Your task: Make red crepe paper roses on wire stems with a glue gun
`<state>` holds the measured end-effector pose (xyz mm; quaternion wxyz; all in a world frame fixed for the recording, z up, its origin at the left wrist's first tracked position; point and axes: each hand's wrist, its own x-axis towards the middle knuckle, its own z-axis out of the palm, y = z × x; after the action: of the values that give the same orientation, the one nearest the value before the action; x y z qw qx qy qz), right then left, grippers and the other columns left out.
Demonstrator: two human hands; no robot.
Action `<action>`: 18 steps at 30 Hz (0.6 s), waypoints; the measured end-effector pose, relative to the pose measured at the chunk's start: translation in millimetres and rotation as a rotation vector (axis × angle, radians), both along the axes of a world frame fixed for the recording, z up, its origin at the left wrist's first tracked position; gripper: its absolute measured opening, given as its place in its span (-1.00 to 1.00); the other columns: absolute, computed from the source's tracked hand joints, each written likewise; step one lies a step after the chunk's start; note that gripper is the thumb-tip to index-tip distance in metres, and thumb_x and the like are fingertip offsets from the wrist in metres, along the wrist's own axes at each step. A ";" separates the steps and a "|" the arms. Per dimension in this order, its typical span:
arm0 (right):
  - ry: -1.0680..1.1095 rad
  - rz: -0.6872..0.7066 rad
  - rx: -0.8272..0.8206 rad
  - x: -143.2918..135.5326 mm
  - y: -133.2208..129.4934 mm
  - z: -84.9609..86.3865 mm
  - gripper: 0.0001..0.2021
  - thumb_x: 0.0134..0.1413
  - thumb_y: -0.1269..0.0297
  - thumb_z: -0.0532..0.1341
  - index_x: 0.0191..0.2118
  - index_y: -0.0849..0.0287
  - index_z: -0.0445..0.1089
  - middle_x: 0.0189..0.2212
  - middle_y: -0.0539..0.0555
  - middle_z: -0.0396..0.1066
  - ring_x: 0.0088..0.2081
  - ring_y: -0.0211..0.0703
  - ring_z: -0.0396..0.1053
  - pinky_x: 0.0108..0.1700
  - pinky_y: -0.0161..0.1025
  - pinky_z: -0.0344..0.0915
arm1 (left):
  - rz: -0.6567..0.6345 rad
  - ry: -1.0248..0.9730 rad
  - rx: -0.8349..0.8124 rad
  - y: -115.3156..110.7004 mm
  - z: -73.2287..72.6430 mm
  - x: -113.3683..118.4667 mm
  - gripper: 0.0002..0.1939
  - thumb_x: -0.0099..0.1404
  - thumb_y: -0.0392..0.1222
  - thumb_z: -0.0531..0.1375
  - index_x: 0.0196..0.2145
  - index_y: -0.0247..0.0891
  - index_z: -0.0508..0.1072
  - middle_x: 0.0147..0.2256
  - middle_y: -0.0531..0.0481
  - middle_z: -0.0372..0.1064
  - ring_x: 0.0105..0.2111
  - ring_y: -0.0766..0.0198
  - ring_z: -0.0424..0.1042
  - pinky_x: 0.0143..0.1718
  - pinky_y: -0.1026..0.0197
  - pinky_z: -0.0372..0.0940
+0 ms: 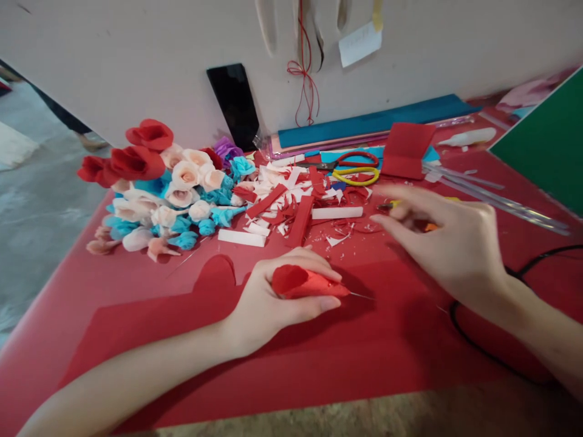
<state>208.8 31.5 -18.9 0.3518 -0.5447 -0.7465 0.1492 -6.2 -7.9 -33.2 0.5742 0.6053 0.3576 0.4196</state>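
Note:
My left hand [277, 297] is closed around a red paper flower [314, 284], its rolled opening facing left. A thin wire [362, 296] sticks out from the flower's pinched right end. To the right, my right hand [455, 243] hovers over the table, thumb and forefinger apart with nothing visible between them. Partly hidden behind that hand is a small tool with yellow parts [395, 205]; its kind is unclear. Red paper [182, 321] lies flat beneath my left hand, and a rounded red paper petal [217, 274] rests on it.
Finished red, blue and pale paper flowers [186, 176] are heaped at left. Scissors [355, 167] lie behind paper scraps [291, 206]. A phone [234, 106] leans on the wall. Clear sticks [501, 197], a glue bottle [469, 137] and a green board [546, 139] are at right, with a black cable [473, 346].

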 end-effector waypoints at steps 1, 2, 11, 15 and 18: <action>0.007 0.032 -0.001 0.1 1.0 -0.5 -0.56 0.02 0.40 0.13 0.07 0.12 0.17 -0.34 0.00 0.33 -0.47 -0.32 0.22 -0.37 -0.31 0.20 | 0.002 0.010 0.007 0.2 -0.2 -0.3 -0.74 0.00 -0.36 0.30 -0.33 -0.07 0.50 -0.36 0.09 0.40 -0.28 0.33 0.33 -0.12 0.23 0.25; 0.005 0.063 -0.006 -0.2 1.2 -0.3 -0.41 0.00 0.42 0.12 0.18 0.10 -0.02 -0.15 0.05 0.29 -0.36 -0.29 0.29 -0.29 -0.30 0.26 | 0.002 0.016 0.008 0.3 -0.1 -0.7 -0.74 0.00 -0.36 0.30 -0.33 -0.06 0.51 -0.36 0.09 0.40 -0.27 0.33 0.33 -0.11 0.24 0.25; 0.098 0.565 -0.260 -17.9 -35.9 19.8 -0.80 0.04 0.33 0.15 -0.17 0.11 0.35 -0.29 -0.05 0.43 -0.29 -0.31 0.39 -0.31 -0.47 0.32 | -0.010 0.007 -0.011 -2.8 3.6 -1.9 -0.74 0.01 -0.30 0.30 -0.31 -0.02 0.52 -0.26 0.03 0.24 -0.20 0.35 0.29 -0.09 0.29 0.26; 0.104 0.546 -0.431 -24.8 -43.7 21.6 -0.90 0.09 0.34 0.10 -0.35 0.16 0.35 -0.49 -0.09 0.38 -0.48 -0.38 0.31 -0.45 -0.46 0.23 | -0.019 0.001 -0.014 -3.8 3.9 -1.0 -0.73 0.01 -0.30 0.31 -0.30 -0.01 0.52 -0.27 0.01 0.25 -0.22 0.32 0.29 -0.12 0.26 0.28; 0.081 0.533 -0.486 -24.8 -42.7 23.2 -0.84 0.11 0.34 0.07 -0.44 0.20 0.33 -0.57 -0.08 0.33 -0.52 -0.39 0.27 -0.48 -0.44 0.19 | -0.035 0.028 0.005 -3.8 6.9 -1.2 -0.72 0.00 -0.31 0.31 -0.29 -0.04 0.51 -0.29 0.02 0.26 -0.25 0.33 0.32 -0.16 0.29 0.29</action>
<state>184.0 -11.2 4.3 0.1899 -0.3924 -0.7905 0.4301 -7.4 -11.7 -26.3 0.5750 0.6185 0.3541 0.4019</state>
